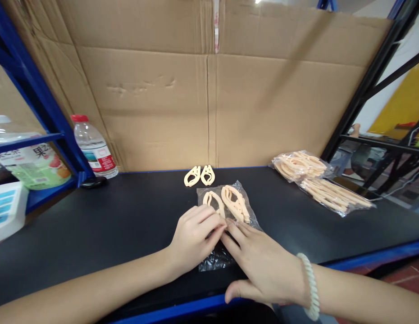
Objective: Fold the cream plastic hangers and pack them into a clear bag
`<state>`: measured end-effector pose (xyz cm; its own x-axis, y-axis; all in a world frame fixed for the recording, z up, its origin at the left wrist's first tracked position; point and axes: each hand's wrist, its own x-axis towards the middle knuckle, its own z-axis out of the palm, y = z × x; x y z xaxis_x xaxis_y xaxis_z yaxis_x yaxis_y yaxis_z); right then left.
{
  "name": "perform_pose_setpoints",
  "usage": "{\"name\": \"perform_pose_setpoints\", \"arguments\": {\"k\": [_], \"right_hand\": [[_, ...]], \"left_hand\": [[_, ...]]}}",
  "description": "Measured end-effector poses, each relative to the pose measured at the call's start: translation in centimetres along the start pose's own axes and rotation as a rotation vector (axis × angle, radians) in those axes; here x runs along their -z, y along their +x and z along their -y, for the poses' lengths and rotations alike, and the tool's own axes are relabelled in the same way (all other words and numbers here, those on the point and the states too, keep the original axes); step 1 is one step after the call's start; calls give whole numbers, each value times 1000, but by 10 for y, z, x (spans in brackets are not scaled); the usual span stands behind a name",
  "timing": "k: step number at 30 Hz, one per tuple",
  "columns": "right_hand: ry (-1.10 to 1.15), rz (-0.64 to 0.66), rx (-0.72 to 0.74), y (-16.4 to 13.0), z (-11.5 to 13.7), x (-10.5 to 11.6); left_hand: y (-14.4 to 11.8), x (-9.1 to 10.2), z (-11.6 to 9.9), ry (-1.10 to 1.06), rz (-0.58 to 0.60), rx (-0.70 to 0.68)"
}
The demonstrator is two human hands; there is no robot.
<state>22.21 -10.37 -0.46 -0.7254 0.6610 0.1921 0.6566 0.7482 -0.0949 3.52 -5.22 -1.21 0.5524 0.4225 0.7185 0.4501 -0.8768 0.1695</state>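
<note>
A clear plastic bag (214, 260) lies on the black table before me, with cream folding hangers (235, 203) showing through its far half. My left hand (198, 238) is closed, its thumb and fingers pinching the bag's film near the middle. Beside it, my right hand (260, 258) lies over the bag's right side, fingers stretched out and thumb spread apart; its fingertips touch the film next to the left fingertips. Part of the bag is hidden under both hands. Just beyond the bag lie two loose folded hangers (207, 175), apart from it.
Two more clear bags stand at the right rear: one of folded hangers (299, 165), one of long cream pieces (334, 194). A red-capped water bottle (94, 148) stands at the left rear by a blue frame (57, 137). A cardboard wall (155, 108) closes off the back.
</note>
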Motion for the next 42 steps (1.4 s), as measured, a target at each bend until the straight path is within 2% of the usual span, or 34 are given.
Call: {"name": "perform_pose_setpoints", "arguments": {"k": [6,9,12,13,15,17,19,21,23,26,29,32,42], "right_hand": [[78,-24,-7,3,3,0],[85,-38,12,-5,17,20],[164,-64,78,-4,19,53],[201,-94,57,2,12,63],[167,-303,11,24,-15,77],[17,-361,14,57,-56,77],[-160,-190,12,96,-99,65],[-192,-102,30,131,-135,46],[-216,-29,53,158,-158,27],[-257,39,62,179,-174,7],[-294,70,45,181,-183,-1],[-310,84,11,171,-196,0],[-174,168,-84,118,-230,25]], "left_hand": [[1,-1,0,3,-12,3],[1,-1,1,1,4,13],[0,-2,2,2,9,8],[0,-3,2,8,1,3],[-1,-4,3,23,-13,-4],[-2,-4,3,29,-17,-10],[-1,-4,3,28,-2,-12],[-1,-3,2,33,3,-9],[0,-2,2,45,-1,-4],[-1,-1,2,65,-5,-10],[-2,-1,2,57,9,-15],[-3,-1,2,30,26,-4],[0,-1,3,33,12,-13]]}}
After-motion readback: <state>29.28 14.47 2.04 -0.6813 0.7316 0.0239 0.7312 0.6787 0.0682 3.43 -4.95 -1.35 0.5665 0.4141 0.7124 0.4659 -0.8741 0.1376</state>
